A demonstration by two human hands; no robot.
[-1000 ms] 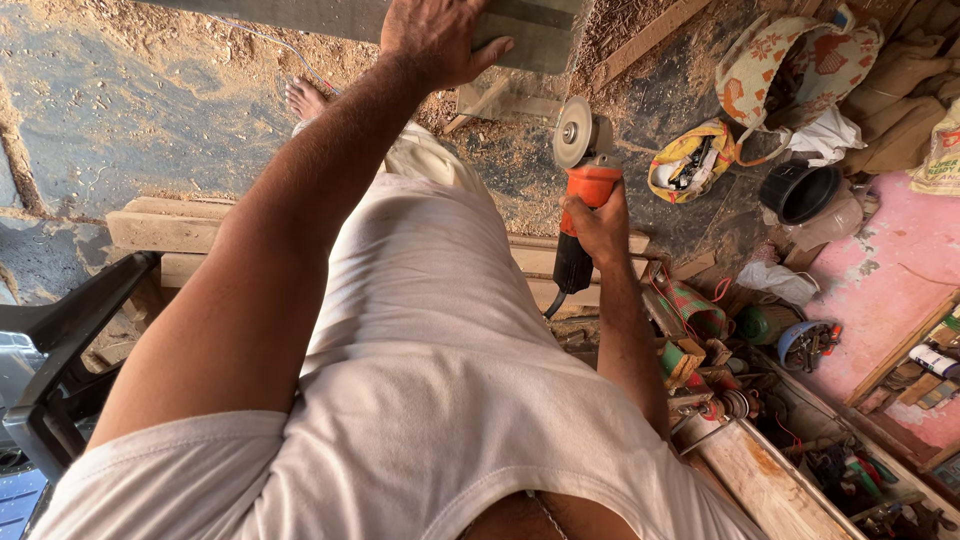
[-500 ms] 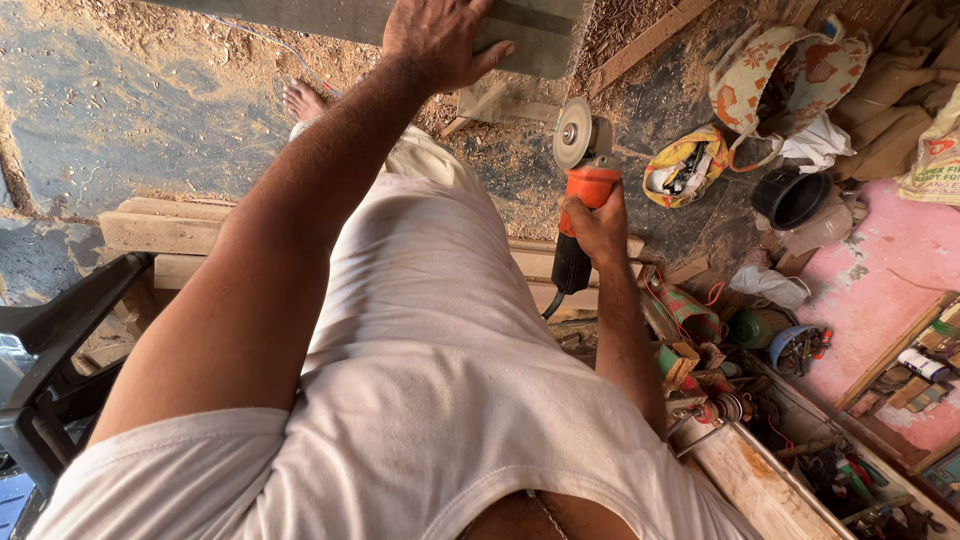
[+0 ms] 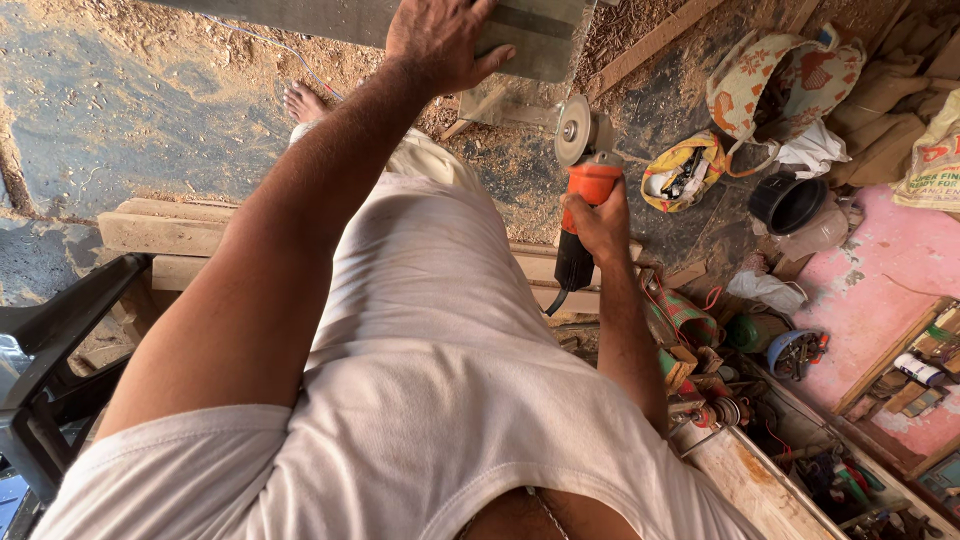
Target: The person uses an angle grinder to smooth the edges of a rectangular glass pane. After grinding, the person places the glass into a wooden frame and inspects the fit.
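While left hand [image 3: 440, 40] steadies board [image 3: 340, 18], right hand [image 3: 598, 222] (clenched) grips grinder [image 3: 583, 195].

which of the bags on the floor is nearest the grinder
The small yellow bag, lying open just right of the grinder in the right hand. The patterned bag and the white sack lie farther right.

The left hand [image 3: 437, 40] lies flat on a grey panel [image 3: 520, 30] at twelve o'clock. The right hand [image 3: 600, 222] grips an orange grinder [image 3: 585, 200], its disc [image 3: 572, 130] just below the panel's corner. At two o'clock, bags [image 3: 780, 75] and a black pot [image 3: 787, 203] sit on sawdust. Planks [image 3: 150, 228] lie at nine.
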